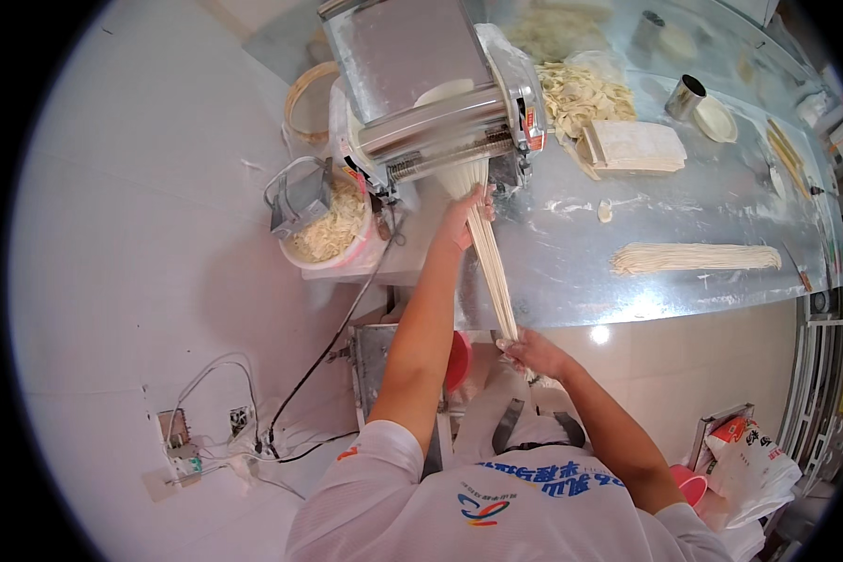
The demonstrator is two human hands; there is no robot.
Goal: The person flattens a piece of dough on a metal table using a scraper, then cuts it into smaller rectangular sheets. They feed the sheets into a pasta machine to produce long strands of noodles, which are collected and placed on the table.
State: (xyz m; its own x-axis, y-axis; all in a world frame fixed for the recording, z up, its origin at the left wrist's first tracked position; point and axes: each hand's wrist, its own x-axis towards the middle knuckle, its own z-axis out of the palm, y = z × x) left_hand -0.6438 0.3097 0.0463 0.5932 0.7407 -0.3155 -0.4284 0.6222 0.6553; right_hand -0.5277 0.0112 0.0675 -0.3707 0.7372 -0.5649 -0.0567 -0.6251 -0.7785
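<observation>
A long bundle of fresh noodles [493, 267] hangs from the cutting rollers of a metal noodle machine [436, 126] and slants down toward my body. Just below the rollers, my left hand [468, 217] is closed around the upper part of the strands. My right hand [536, 354] grips the bundle's lower end, past the table's front edge. A pale sheet of dough [445, 92] shows at the top of the machine's rollers. To the right, a straight bundle of cut noodles [695, 258] lies on the metal table [562, 272].
Stacked dough sheets [637, 147] and a heap of wide noodles [585, 96] sit behind, with a metal cup [686, 96] and pale dish [715, 119]. A bucket of dough strips [332, 225] stands left of the machine. A black cable [332, 332] runs down to wall sockets.
</observation>
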